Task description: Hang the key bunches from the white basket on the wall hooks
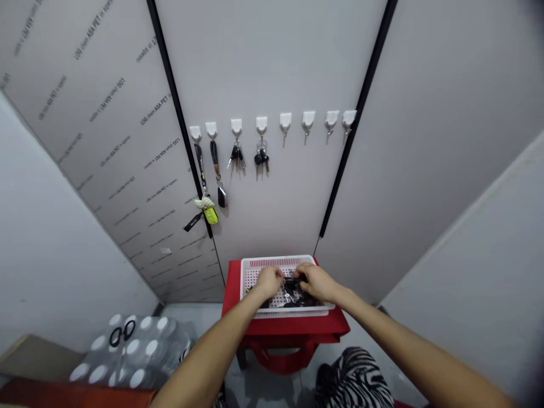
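Note:
Both my hands reach into a white perforated basket that stands on a small red-covered stand. My left hand and my right hand have their fingers curled down onto a pile of dark keys and key fobs in the basket. What each hand grips is hidden by the fingers. On the grey wall above, a row of white hooks runs left to right. The left hooks carry key sets, among them one with a yellow-green fob and a black car fob. The right hooks are bare.
A grey cushion with white dots lies at lower left beside a red surface. Zebra-striped fabric lies at the bottom right. Black vertical strips divide the wall panels. White side walls close in on both sides.

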{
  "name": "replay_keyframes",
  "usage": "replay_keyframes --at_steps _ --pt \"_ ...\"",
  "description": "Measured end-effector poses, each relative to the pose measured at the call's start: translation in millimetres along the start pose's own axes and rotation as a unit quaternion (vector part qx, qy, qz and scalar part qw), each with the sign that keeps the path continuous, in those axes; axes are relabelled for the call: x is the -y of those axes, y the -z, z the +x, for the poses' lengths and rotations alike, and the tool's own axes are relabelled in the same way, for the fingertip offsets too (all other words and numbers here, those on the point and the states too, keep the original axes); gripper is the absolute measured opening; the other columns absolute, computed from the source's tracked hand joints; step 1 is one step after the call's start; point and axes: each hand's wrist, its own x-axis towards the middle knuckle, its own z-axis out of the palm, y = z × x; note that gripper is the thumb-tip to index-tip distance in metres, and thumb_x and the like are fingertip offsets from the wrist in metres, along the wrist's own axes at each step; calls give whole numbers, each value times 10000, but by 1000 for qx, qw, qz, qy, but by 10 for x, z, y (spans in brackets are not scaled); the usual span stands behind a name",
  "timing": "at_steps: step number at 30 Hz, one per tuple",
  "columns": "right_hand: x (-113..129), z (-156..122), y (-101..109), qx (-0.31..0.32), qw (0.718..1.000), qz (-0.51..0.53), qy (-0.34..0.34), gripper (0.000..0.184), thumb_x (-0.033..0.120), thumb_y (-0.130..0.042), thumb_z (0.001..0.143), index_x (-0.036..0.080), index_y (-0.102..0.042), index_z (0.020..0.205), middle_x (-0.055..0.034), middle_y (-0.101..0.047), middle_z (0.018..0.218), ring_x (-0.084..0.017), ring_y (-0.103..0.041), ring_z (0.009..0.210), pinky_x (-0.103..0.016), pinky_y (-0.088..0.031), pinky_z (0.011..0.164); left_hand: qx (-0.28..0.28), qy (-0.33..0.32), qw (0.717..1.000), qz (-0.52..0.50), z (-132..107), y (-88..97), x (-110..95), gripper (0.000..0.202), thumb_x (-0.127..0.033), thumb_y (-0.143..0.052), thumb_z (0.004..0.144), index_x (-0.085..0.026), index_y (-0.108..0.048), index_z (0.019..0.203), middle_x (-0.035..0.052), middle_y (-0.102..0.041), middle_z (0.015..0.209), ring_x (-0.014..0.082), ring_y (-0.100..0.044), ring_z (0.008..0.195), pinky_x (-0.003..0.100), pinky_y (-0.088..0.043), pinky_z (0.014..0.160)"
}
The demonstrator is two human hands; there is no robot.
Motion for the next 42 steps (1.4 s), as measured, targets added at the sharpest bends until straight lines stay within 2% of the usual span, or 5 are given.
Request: replay_keyframes --at_steps 13,27,32,37,42 --pt "350 196 163 -83 944 318 20 233 282 -453 618 158 -507 807 -18 -550 766 -122 -477 699 -249 -357 658 78 -107 944 -301 115 651 -282 190 -81 -487 554 -119 -478 740 -60 -430 508 30 -387 459 162 -313 480" --pt "505 320 310 -159 750 633 -106 219 330 -529 540 166 -415 629 50 -455 540 -58 -414 467 -188 -345 436 16 -3 907 -420 -57 622 -179 179 -234 -504 566 -117 -461 695 -38 -480 516 52 -448 462 186 -337 485" --pt "541 315 399 -130 770 619 -92 212 295 -498 578 169 -460 744 32 -506 592 -73 -453 532 -196 -340 489 -88 -60 933 -344 71 837 -409 74 -168 -445 596 -104 -476 576 -51 -425 449 29 -369 405 170 -311 448" --pt "566 437 615 -173 828 530 -56 219 311 -510 572 138 -520 706 15 -512 579 -73 -444 541 -198 -327 499 -66 -181 954 -229 200 1132 -806 179 -50 -444 548 -120 -494 705 -57 -434 490 33 -392 446 153 -316 447" --pt "613 699 1092 -242 809 536 -17 182 300 -518 560 147 -498 656 37 -480 526 -52 -412 467 -178 -302 432 -129 -264 939 -175 371 1494 -1193 223 -71 -453 573 -137 -489 783 -29 -493 594 45 -448 533 164 -370 526"
